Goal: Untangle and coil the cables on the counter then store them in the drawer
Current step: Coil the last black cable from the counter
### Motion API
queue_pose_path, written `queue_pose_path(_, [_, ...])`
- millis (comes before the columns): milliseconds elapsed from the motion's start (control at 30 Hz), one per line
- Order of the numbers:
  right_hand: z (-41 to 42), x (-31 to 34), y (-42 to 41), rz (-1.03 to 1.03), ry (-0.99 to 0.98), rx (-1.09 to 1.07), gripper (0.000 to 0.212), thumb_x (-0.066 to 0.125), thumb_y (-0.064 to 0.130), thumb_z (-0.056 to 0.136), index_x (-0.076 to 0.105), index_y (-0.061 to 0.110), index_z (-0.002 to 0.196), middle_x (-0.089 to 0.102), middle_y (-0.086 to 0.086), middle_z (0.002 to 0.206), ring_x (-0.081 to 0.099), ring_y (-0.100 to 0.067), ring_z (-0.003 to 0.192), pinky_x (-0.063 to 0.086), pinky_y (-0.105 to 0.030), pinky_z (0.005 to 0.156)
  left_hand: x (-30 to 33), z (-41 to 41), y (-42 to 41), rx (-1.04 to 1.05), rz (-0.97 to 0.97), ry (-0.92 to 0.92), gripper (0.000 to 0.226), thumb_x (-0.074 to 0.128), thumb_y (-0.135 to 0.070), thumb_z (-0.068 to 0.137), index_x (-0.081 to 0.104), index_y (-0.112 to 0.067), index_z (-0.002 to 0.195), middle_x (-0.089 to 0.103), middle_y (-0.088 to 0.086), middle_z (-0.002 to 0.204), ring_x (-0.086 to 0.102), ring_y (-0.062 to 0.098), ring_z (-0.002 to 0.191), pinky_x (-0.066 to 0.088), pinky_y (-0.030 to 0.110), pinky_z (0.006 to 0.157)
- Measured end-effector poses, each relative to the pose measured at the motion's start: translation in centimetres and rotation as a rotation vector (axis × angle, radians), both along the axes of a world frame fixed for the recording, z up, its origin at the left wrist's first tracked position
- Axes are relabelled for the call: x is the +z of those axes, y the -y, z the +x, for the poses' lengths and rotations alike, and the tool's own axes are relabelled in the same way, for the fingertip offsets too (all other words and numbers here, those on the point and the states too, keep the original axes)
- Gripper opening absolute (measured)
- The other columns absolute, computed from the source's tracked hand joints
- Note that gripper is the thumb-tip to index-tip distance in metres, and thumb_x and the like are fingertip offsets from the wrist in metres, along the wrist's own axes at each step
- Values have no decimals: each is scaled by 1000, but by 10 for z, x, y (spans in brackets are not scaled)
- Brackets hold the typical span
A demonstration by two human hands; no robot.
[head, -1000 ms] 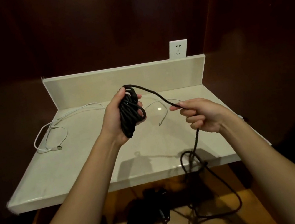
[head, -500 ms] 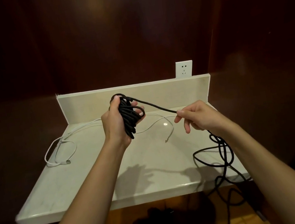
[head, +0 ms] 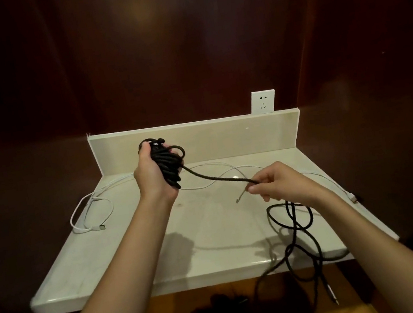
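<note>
From the head camera, the left hand (head: pixel 152 177) is raised above the back of the counter (head: pixel 139 252), its fingers curled round a thick bundle of coiled black cable (head: pixel 168 166). One strand runs from the bundle down and to the right to the right hand (head: pixel 278 182), which pinches it between thumb and fingertips above the counter. Past that hand the cable drops in loose loops onto the counter's right front part and hangs over the front edge. A white cable (head: pixel 90 214) lies looped on the counter's left side, and another white line trails across the back toward the right edge. A wall socket (head: pixel 263 101) sits above the backsplash.
</note>
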State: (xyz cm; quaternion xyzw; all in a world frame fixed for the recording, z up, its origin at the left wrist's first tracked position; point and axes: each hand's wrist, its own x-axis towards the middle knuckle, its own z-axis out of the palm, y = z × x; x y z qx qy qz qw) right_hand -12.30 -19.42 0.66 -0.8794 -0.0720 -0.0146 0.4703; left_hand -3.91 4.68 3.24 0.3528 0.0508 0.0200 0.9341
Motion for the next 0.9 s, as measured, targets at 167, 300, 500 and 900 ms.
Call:
queue_pose_path(167, [-11,18,-9,-196,142,204,19,59,15,98,76,12,93,56,8,57,47,-3,53,34,-14,56,-15,6,1,133,767,84,36,63,-40,95,69,-9,80,66,9,72,60,21,62,50,35,61])
queue_pose_path(300, [-11,34,-17,-184,255,247,20,56,12,100,75,11,94,53,1,59,48,-3,56,38,-16,59,-23,3,11,-49,1132,182,64,64,-56,90,69,7,88,65,18,69,58,22,57,45,32,58])
queue_pose_path(500, [3,43,-23,-69,352,144,25,55,11,100,71,21,83,51,13,56,43,-3,54,35,-16,56,-25,-20,24,-593,1140,244,74,42,-75,92,79,-11,88,78,10,91,72,38,89,53,55,94])
queue_pose_path(900, [15,23,-28,132,168,22,10,81,19,79,76,15,72,65,7,60,54,0,58,41,-15,58,-20,-57,24,-1208,830,317,55,52,-52,98,58,3,98,61,8,69,58,16,57,49,24,50])
